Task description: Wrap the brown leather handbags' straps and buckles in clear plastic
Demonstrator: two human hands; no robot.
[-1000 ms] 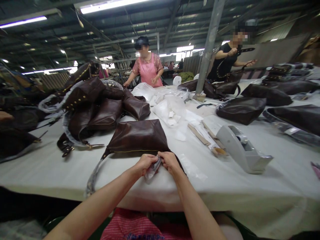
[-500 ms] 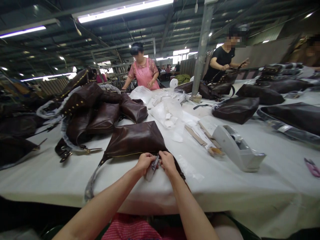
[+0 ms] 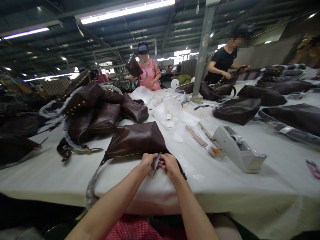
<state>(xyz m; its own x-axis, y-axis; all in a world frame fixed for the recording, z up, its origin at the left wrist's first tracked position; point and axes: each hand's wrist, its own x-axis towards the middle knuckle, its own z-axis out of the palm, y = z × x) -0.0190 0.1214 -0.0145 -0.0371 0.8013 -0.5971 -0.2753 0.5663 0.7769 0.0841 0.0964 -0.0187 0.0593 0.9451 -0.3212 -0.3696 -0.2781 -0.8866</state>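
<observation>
A dark brown leather handbag (image 3: 137, 138) lies on its side on the white-covered table (image 3: 120, 186), its zipped edge toward me. Against the near right end of that edge, my left hand (image 3: 147, 161) pinches a small piece of clear plastic wrapping (image 3: 155, 165). The fingers of my right hand (image 3: 170, 163) close on the other side of the same piece. Whether something is inside the plastic, I cannot tell. A plastic-wrapped strap (image 3: 92, 186) hangs from the bag's left end over the table's front edge.
More brown bags (image 3: 105, 116) are piled at the left, and others (image 3: 236, 111) lie at the right. A grey tape dispenser (image 3: 237, 151) stands right of my hands, with pink-handled snips (image 3: 313, 168) beyond. A post (image 3: 201, 50) rises behind; two co-workers stand across the table.
The plastic piece is turned more upright between my fingers. Across the table, the co-worker in pink now holds up a brown bag. The view has shifted slightly.
</observation>
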